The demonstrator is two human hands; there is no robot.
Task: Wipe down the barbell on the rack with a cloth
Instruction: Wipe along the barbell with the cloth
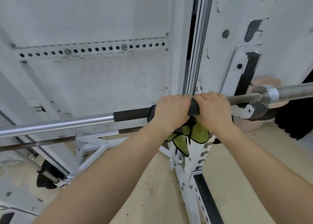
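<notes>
Head: rack upright crosses barbell

Head camera looks down, close over the barbell.

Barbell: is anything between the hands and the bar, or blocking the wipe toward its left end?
Nothing separates them: both the left hand and the right hand grip the barbell directly, with the green cloth hanging beneath the right hand. Leftward, the black grip sleeve and the bare steel look unobstructed.
</notes>
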